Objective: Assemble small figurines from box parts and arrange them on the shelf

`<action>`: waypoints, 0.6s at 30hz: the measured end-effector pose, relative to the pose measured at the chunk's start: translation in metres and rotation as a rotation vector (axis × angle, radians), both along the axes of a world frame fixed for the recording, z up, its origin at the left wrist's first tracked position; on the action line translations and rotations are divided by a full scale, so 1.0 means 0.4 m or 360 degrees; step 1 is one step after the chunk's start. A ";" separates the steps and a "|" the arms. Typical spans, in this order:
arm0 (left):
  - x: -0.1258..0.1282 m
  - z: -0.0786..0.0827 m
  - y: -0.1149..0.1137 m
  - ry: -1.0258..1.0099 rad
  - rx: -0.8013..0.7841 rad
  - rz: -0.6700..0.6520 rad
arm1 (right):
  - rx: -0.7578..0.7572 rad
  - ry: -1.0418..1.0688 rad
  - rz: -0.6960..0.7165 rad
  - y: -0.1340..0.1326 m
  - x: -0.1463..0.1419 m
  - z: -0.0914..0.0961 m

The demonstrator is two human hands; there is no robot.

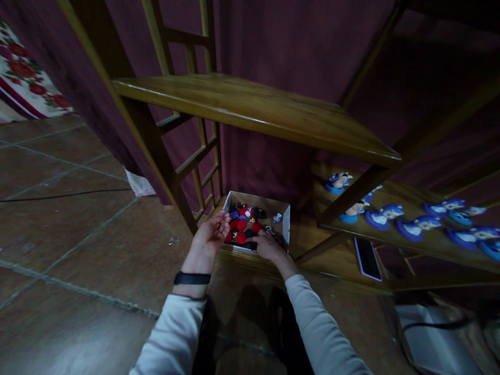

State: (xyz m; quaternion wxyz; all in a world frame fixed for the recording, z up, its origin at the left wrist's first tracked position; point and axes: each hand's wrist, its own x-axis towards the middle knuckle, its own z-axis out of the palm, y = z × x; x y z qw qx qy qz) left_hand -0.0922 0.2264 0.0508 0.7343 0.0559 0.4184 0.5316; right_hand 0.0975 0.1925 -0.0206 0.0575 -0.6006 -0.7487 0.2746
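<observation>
A small open cardboard box (284,217) stands on the lowest board of a wooden shelf unit, filled with several red, black and blue toy figures (245,224). My left hand (210,235) rests against the box's left side, palm turned up and fingers curled at the rim. My right hand (269,245) lies palm down at the box's near edge, its fingers reaching in among the red figures; what they touch or hold is hidden. A black band sits on my left wrist (192,278).
A broad wooden shelf (258,107) juts out above the box. A lower shelf at the right carries several blue figures (417,224). A phone (367,258) lies on the bottom board. The floor is brown tile, with a cable at the left (66,195).
</observation>
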 end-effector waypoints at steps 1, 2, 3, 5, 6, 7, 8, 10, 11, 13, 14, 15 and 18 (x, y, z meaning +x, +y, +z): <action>-0.001 0.000 -0.001 0.0003 -0.0004 0.0004 | 0.0022 -0.0029 -0.0063 0.002 0.003 0.002; -0.003 0.000 -0.001 0.0005 -0.0006 0.0008 | 0.0049 -0.0045 -0.0125 0.005 0.008 0.005; -0.005 0.000 -0.001 0.0005 -0.0006 0.0013 | 0.0079 -0.0051 -0.0181 0.009 0.013 0.008; -0.008 -0.002 0.000 -0.0002 0.0006 0.0019 | 0.0135 -0.0041 -0.0262 0.018 0.021 0.012; -0.009 -0.004 0.001 -0.0009 0.0017 0.0020 | 0.0158 -0.0034 -0.0286 0.022 0.021 0.013; -0.010 -0.005 0.002 -0.0014 0.0026 0.0021 | 0.0181 -0.0027 -0.0298 0.025 0.018 0.013; -0.010 -0.007 0.003 -0.0017 0.0030 0.0020 | 0.0199 -0.0026 -0.0297 0.028 0.012 0.012; -0.008 -0.009 0.004 -0.0016 0.0025 0.0017 | 0.0215 -0.0040 -0.0266 0.030 -0.009 0.008; -0.006 -0.009 0.004 -0.0015 0.0018 0.0017 | 0.0213 -0.0050 -0.0248 0.030 -0.021 0.005; -0.003 -0.009 0.004 -0.0020 0.0004 0.0015 | 0.0202 -0.0055 -0.0226 0.032 -0.047 -0.004; -0.002 -0.009 0.003 -0.0028 0.0001 0.0015 | 0.0195 -0.0045 -0.0224 0.033 -0.058 -0.008; -0.001 -0.009 0.002 -0.0038 0.0001 0.0013 | 0.0184 -0.0029 -0.0231 0.036 -0.067 -0.013; -0.004 -0.010 0.001 -0.0059 0.0015 -0.0003 | 0.0121 0.0011 -0.0289 0.046 -0.083 -0.025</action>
